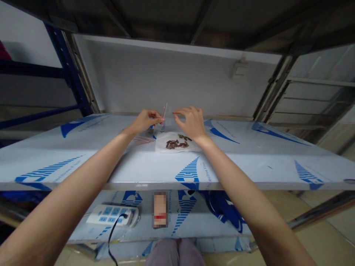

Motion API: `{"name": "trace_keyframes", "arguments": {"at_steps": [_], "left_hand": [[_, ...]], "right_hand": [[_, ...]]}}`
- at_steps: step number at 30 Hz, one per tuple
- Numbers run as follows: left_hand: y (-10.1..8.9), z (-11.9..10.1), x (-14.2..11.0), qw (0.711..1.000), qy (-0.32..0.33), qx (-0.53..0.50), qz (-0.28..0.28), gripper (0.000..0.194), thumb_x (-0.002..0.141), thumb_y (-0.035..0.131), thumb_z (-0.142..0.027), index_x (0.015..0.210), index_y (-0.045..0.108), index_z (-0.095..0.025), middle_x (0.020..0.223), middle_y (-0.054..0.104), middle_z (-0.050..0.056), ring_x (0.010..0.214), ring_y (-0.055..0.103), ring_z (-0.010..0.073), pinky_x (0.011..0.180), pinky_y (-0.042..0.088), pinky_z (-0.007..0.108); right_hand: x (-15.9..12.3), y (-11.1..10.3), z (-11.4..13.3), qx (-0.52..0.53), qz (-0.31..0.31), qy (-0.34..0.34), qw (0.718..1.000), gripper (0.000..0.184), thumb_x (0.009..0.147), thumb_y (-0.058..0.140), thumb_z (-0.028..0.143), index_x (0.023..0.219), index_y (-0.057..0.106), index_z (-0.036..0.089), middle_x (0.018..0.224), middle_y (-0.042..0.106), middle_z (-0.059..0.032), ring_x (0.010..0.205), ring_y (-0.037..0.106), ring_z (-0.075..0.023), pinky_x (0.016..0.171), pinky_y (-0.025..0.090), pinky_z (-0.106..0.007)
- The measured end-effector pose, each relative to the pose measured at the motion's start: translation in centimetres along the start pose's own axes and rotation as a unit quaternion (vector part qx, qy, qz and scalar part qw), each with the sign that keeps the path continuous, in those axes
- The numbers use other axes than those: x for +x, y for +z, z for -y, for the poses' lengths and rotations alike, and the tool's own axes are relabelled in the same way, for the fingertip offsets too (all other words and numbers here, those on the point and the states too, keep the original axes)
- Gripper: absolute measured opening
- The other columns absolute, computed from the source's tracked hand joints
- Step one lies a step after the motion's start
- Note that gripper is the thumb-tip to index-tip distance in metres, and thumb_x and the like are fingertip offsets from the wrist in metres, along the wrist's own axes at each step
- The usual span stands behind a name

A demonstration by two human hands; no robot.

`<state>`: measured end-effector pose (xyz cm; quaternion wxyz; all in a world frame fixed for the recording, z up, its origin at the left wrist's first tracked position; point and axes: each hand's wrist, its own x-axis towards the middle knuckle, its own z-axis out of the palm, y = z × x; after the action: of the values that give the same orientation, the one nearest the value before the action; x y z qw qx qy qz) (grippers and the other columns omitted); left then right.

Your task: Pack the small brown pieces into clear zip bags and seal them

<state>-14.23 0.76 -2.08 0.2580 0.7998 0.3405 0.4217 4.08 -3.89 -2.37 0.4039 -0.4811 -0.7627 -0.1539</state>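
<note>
My left hand (145, 120) is closed in a pinch on a small clear plastic bag (164, 111), which stands upright above the table. My right hand (190, 122) hovers just right of the bag with thumb and forefinger pinched together; whether anything is between them is too small to tell. Below my right hand a white sheet (163, 147) lies on the table (138, 166) with a heap of small brown pieces (175, 143) on it. More flat clear bags (142, 139) lie under my left wrist.
The table is a metal shelf covered in white film with blue print, under an upper shelf. On the lower shelf sit a white power strip (112, 215) with a black cable and a blue cloth (222, 208). My knees (174, 253) show at the bottom.
</note>
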Motion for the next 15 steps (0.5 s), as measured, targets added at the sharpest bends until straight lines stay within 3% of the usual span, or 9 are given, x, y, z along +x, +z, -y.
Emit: {"name": "trace_keyframes", "arguments": {"at_steps": [3, 6, 15], "left_hand": [[0.3, -0.1, 0.0, 0.998, 0.044, 0.055, 0.002, 0.033, 0.064, 0.061, -0.045, 0.059, 0.058, -0.013, 0.056, 0.058, 0.001, 0.056, 0.049, 0.0107, 0.055, 0.036, 0.023], [0.9, -0.1, -0.2, 0.99, 0.083, 0.114, 0.011, 0.036, 0.068, 0.057, -0.047, 0.057, 0.056, -0.013, 0.053, 0.053, -0.001, 0.054, 0.045, 0.0099, 0.055, 0.033, 0.023], [1.9, 0.3, -0.4, 0.969, 0.13, 0.21, 0.025, 0.033, 0.072, 0.058, -0.046, 0.071, 0.065, -0.014, 0.059, 0.056, -0.002, 0.057, 0.045, 0.0102, 0.056, 0.03, 0.022]], "right_hand": [[0.2, 0.3, 0.1, 0.087, 0.046, 0.039, 0.994, 0.028, 0.085, 0.05, 0.037, 0.09, 0.071, 0.018, 0.091, 0.069, -0.0073, 0.086, 0.06, -0.0195, 0.079, 0.041, -0.031], [0.3, 1.0, -0.2, 0.181, 0.076, 0.048, 0.979, 0.024, 0.081, 0.057, 0.035, 0.085, 0.072, 0.017, 0.084, 0.071, -0.006, 0.077, 0.063, -0.0158, 0.07, 0.043, -0.024], [0.4, 2.6, -1.0, 0.327, 0.08, 0.145, 0.93, 0.016, 0.071, 0.067, 0.025, 0.079, 0.072, 0.013, 0.074, 0.07, -0.0056, 0.069, 0.065, -0.0152, 0.064, 0.047, -0.022]]}}
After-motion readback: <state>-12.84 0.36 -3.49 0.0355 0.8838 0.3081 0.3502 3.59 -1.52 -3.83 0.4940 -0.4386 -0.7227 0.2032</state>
